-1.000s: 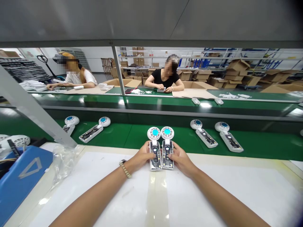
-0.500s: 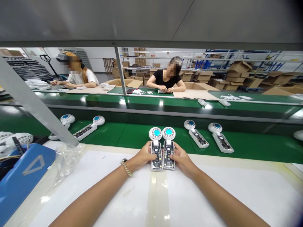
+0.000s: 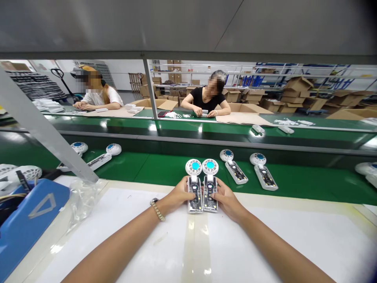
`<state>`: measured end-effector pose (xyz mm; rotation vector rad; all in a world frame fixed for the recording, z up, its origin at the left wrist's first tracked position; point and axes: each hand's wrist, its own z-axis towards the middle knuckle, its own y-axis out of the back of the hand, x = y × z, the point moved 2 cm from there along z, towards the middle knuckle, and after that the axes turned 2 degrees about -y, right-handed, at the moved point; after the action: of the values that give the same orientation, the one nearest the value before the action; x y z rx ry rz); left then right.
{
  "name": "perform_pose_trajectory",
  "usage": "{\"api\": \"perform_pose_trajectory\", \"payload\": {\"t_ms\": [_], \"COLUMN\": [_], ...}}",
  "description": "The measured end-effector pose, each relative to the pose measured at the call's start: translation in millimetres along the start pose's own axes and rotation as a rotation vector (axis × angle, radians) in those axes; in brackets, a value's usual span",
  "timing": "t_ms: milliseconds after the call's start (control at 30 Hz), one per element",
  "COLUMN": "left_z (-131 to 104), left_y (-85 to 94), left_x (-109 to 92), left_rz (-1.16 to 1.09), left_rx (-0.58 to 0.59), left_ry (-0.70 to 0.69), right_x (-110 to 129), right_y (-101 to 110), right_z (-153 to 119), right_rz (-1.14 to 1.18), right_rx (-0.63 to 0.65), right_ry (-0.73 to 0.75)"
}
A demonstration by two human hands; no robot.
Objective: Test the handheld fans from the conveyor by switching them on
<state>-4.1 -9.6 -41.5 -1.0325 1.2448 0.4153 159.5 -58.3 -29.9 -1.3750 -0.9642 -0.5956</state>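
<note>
My left hand (image 3: 178, 195) is closed round a handheld fan (image 3: 194, 204) with a clear body, a visible circuit board and a round white head with a blue centre. A matching fan (image 3: 210, 204) is gripped in my right hand (image 3: 226, 199). Both fans are upright, side by side and nearly touching, above the white tabletop (image 3: 141, 243) at its far edge. Each thumb lies on the front of its fan, and a small display glows on each body. The fingers behind the fans are mostly hidden.
Past the tabletop runs a green conveyor belt (image 3: 165, 173) carrying similar fans (image 3: 265, 177). At left are a blue bin (image 3: 32, 224), a clear plastic bag (image 3: 84, 202) and a slanted metal post (image 3: 50, 129). Two people (image 3: 209, 98) work across the line. A grey panel (image 3: 176, 27) hangs overhead.
The fans on the near green belt have shifted left, and white parts on the far belt have shifted right. My hands and the two held fans have stayed almost still.
</note>
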Motion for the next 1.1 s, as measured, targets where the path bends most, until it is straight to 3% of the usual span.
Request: {"api": "perform_pose_trajectory", "payload": {"t_ms": [633,833,900,967,1100], "left_z": [-3.6,-4.7,-6.2,-6.6,-2.5], "left_y": [-8.1,-13.3,-11.6,-3.0,41.1], "left_x": [-11.1,-19.3,-23.2,-29.6,-60.4], "left_rz": [-0.069,-0.192,-0.157,-0.066,0.549], "left_rx": [0.041,-0.08,-0.08,-0.139,-0.485], "left_ry": [0.021,0.262,0.298,0.29,0.186], "right_x": [1.5,4.2,10.9,26.9,81.5], "right_y": [-0.6,-3.2,5.9,27.7,97.0], "right_z": [0.8,-1.6,-3.5,-5.7,-11.4], "right_rz": [-0.013,0.094,0.049,-0.17,-0.641], "right_rx": [-0.002,-0.079,-0.113,-0.268,-0.65], "right_ry": [0.02,-0.055,-0.085,-0.069,0.002]}}
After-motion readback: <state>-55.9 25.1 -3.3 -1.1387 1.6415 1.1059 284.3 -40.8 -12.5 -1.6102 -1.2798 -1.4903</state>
